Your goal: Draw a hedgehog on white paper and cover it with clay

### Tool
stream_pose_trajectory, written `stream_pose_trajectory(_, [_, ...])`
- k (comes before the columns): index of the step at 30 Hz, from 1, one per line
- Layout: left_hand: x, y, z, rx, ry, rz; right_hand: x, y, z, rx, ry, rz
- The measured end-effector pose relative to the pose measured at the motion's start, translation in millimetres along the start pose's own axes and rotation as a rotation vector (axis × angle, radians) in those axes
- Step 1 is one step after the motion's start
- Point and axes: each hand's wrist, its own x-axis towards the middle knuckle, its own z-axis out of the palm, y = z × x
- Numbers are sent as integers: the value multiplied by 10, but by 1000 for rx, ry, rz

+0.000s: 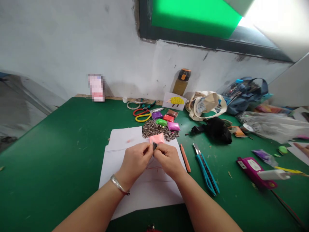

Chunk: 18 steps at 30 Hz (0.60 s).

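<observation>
Over white sheets (pixel 142 196), the left hand (pixel 136 158) and right hand (pixel 169 156) pinch a small dark lump (pixel 154 146)

Above the paper's upper middle, both hands meet almost tip to tip, fingers curled and thumbs drawn in, with the lump caught between them, just on the near side of a salmon-pink packet (pixel 156 138). What it is made of cannot be told. A silver bracelet (pixel 117 184) circles the left wrist. Faint reddish lines (pixel 156 167) show on the paper beneath.

Beyond the packet lies a pile of striped seeds (pixel 154 130), bordered by a cluster of purple, brown, red, green and pink packets (pixel 161 122). Red-and-yellow-handled scissors (pixel 152 111) lie behind. Right of the paper, an orange stick (pixel 185 158) and a teal-handled cutter (pixel 204 167) rest on the green table (pixel 60 145). Near the wall (pixel 108 42), a hedgehog card (pixel 175 102) leans in front of a bottle (pixel 180 84), close to a cream tote bag (pixel 205 101). Farther right are a magenta glue gun (pixel 249 171) and, at the edge of view, part of another person's hand (pixel 303 149).
</observation>
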Motion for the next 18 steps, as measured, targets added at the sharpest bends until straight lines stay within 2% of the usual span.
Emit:
stream_pose_trajectory(4, [-8,-9,23,85,36,73,22,42,29,-11,70,61])
stream_pose_trajectory(8, [6,0,29,39,36,41,24,40,30,22,100,93])
stream_pose_trajectory(11, [19,-12,12,-41,36,-12,7,0,3,-14,60,37])
stream_pose_trajectory(14, [25,-31,-12,-104,-15,-21,-3,-36,-39,-47,-23,-17])
stream_pose_trajectory(18, [34,-17,-25,-152,-98,-4,14,-19,-69,20,-100,14])
